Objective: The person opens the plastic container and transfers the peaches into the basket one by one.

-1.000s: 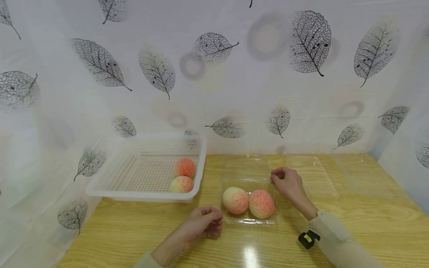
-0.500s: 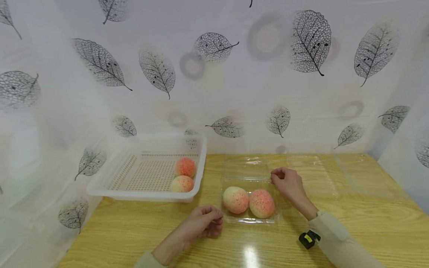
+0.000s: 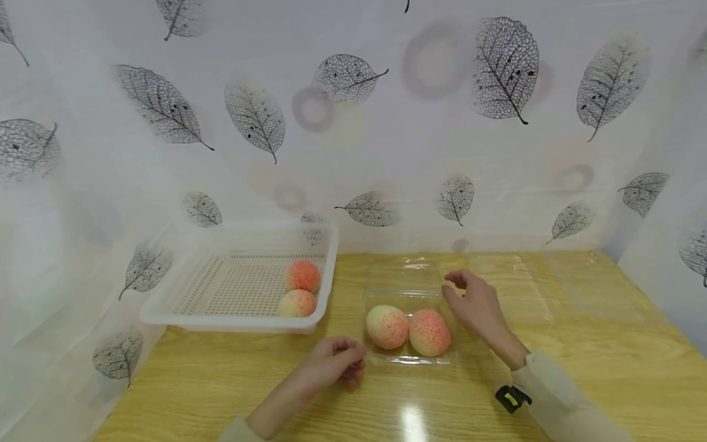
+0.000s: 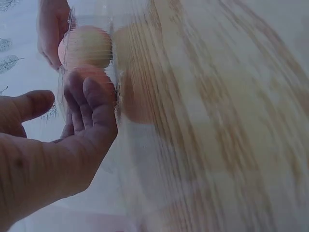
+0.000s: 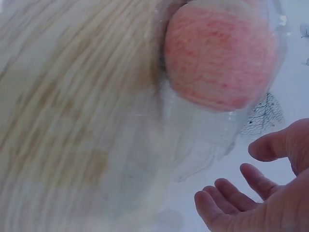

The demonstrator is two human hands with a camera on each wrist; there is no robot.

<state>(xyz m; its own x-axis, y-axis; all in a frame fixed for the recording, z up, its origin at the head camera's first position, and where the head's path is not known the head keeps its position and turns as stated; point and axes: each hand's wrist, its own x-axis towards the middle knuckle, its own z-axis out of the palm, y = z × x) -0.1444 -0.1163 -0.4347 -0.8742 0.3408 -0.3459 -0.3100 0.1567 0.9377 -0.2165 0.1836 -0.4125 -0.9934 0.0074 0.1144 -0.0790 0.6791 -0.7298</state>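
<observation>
A clear plastic clamshell box lies with its lid folded back on the table. Two peaches sit side by side in it: a paler one on the left and a pinker one on the right. My left hand is at the box's front left corner, fingers loosely bent; in the left wrist view its fingertips overlap the box wall, thumb apart. At the back right corner is my right hand; the right wrist view shows its thumb and fingers spread, holding nothing.
At the left stands a white perforated basket with a red peach and a paler peach inside. Other clear plastic boxes lie at the back right. A leaf-printed curtain hangs behind the wooden table.
My right hand's thumb and fingers, earlier together at the box's edge, have parted. The left hand stays at the front left corner. The head view has shifted slightly.
</observation>
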